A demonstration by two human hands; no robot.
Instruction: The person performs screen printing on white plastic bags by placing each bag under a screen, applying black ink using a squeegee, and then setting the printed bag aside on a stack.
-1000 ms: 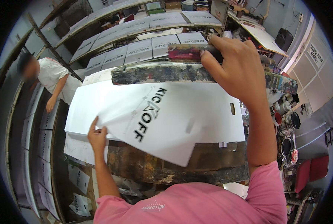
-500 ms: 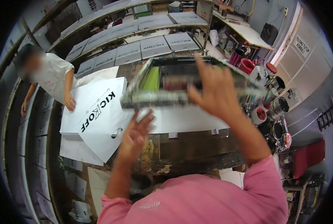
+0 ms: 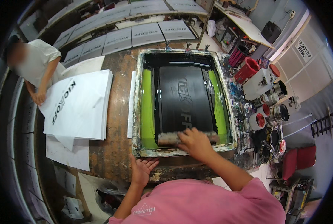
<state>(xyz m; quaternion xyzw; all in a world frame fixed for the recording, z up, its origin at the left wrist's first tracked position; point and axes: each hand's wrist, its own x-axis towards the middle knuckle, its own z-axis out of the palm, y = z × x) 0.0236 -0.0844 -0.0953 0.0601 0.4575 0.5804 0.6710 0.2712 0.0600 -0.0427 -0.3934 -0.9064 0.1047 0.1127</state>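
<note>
While gripping squeegee [image 3: 167, 138] with right hand [image 3: 197, 143] at near end of screen [image 3: 185, 93], inked black between lime-green strips [image 3: 147, 108] within paint-crusted frame [image 3: 162, 152] on table [image 3: 118, 78], holds left hand [image 3: 143, 170] open-fingered just beside it.

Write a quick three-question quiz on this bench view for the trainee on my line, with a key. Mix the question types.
1. Multiple choice: what is the person's right hand gripping?
A) a paint can
B) a squeegee
C) a paper sheet

2. True or false: the stack of white sheets lies to the right of the screen frame.

3. Fill in: inside the screen frame, the strips on either side of the black area are bright ____.

Key:
1. B, the squeegee, at the near end of the screen frame.
2. False; the stack of white sheets lies to its left.
3. Green.
</note>
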